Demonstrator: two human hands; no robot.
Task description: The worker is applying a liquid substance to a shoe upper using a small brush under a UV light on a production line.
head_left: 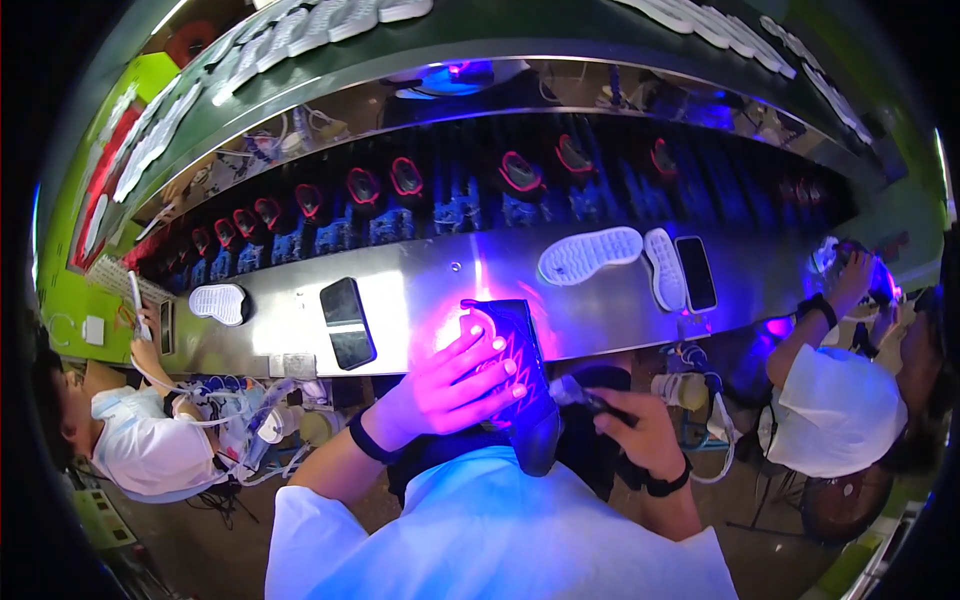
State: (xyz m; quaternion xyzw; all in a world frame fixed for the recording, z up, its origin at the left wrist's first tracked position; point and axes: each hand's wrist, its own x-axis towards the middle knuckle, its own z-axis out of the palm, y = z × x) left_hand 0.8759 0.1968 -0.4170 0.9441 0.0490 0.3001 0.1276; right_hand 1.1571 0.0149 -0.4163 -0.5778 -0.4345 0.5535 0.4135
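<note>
Lit pink and violet in front of me, a dark shoe upper (536, 415) with a pattern of crossing lines on its side is tilted toward my body, toe end nearest me. My left hand (450, 385) grips it from the left, fingers laid across its side. Just right of the upper, my right hand (645, 430) holds a brush (572, 391) by its dark handle. The brush's pale tip points at the upper and is close to its edge; whether they touch I cannot tell.
A metal bench (410, 270) carries a phone (347, 322), white soles (590, 255) and another phone (696, 273). Several dark uppers with red-lit rims (520, 171) stand behind it, below a green shelf of white soles (330, 25). Co-workers sit left (150, 440) and right (835, 410).
</note>
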